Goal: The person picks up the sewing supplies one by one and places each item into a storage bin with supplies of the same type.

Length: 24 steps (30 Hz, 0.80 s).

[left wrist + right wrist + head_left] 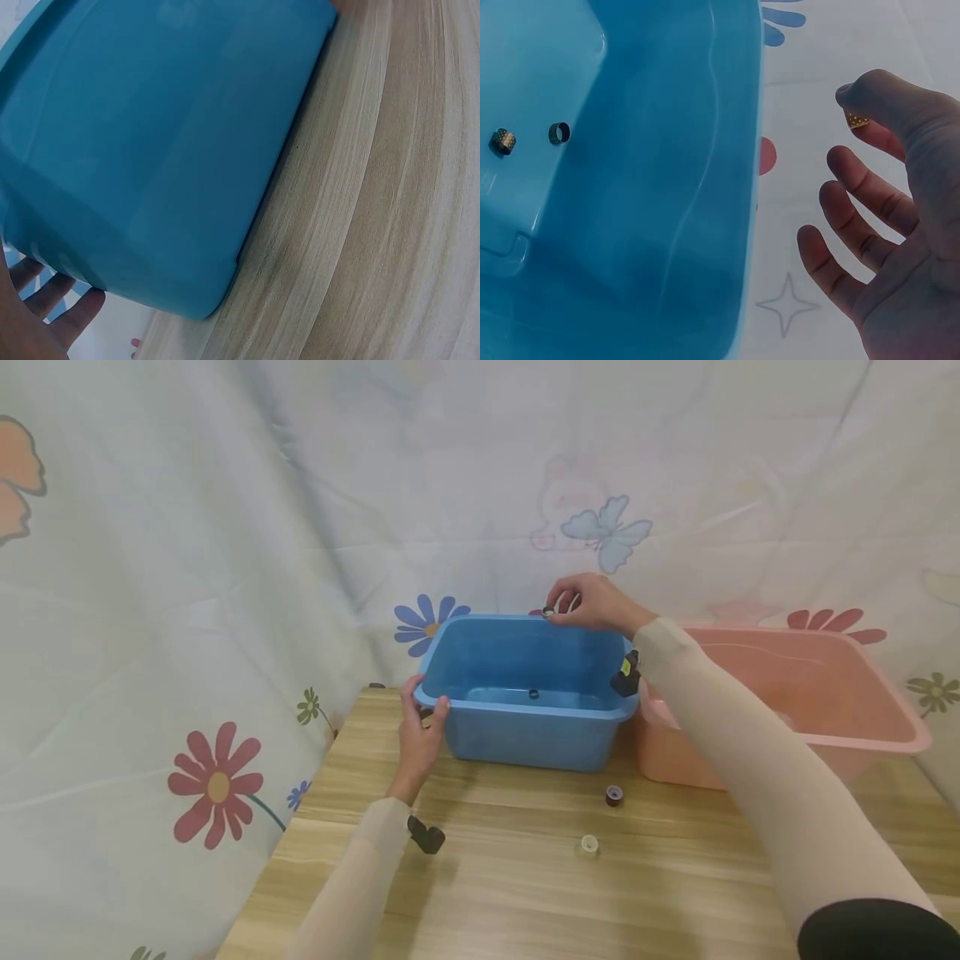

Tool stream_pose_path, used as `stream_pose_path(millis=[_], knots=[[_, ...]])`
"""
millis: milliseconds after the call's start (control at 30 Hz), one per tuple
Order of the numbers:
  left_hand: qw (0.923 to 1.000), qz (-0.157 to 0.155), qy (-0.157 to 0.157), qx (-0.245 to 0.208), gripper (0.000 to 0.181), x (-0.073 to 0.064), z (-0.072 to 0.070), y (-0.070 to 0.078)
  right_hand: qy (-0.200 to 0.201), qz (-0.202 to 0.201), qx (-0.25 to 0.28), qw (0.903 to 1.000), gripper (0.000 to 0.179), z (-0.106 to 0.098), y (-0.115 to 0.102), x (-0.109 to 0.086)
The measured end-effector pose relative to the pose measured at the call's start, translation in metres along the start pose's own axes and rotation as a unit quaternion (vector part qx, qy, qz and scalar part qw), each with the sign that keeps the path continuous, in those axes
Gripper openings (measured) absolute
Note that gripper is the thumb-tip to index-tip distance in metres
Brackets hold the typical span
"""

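A blue plastic tub [528, 739] stands on the wooden table. My left hand [418, 739] grips its near left corner, thumb at the rim and the other fingers along the side wall. Above the far rim, my right hand [596, 603] pinches a small tape roll [856, 118] between thumb and index finger. That roll has a gold-dotted pattern, and the other three fingers are spread away from it. Inside the tub, the right wrist view has a patterned tape roll [503, 141] and a dark ring-shaped roll [559, 133] on the bottom.
A pink tub [862, 693] stands right of the blue one, partly behind my right forearm. On the table in front lie a dark tape roll [614, 795] and a pale tape roll [589, 846]. A flower-printed curtain [480, 485] hangs behind and to the left.
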<state>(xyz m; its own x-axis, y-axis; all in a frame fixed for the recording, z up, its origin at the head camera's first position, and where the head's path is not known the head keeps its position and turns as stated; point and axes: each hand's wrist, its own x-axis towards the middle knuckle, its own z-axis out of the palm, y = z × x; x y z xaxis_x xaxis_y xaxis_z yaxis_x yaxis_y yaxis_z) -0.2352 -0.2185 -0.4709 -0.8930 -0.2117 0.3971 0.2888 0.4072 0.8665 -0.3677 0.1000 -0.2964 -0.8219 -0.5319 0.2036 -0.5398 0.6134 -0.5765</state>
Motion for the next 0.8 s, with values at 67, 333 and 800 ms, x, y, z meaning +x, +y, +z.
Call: stream_pose_path(millis=[67, 333, 800], knots=[[1.0, 0.003, 0.0, -0.002, 0.059, 0.0, 0.0, 0.0, 0.0, 0.001, -0.001, 1.0, 0.026, 0.002, 0.0, 0.001], [0.9999, 0.013, 0.004, -0.004, 0.059, -0.001, 0.0, -0.004, -0.003, 0.011, 0.003, 0.9999, 0.025, 0.01, 0.008, 0.005], [0.9999, 0.011, 0.002, -0.001, 0.056, -0.001, -0.001, -0.004, 0.007, 0.019, -0.012, 0.9997, 0.028, 0.02, 0.017, 0.01]])
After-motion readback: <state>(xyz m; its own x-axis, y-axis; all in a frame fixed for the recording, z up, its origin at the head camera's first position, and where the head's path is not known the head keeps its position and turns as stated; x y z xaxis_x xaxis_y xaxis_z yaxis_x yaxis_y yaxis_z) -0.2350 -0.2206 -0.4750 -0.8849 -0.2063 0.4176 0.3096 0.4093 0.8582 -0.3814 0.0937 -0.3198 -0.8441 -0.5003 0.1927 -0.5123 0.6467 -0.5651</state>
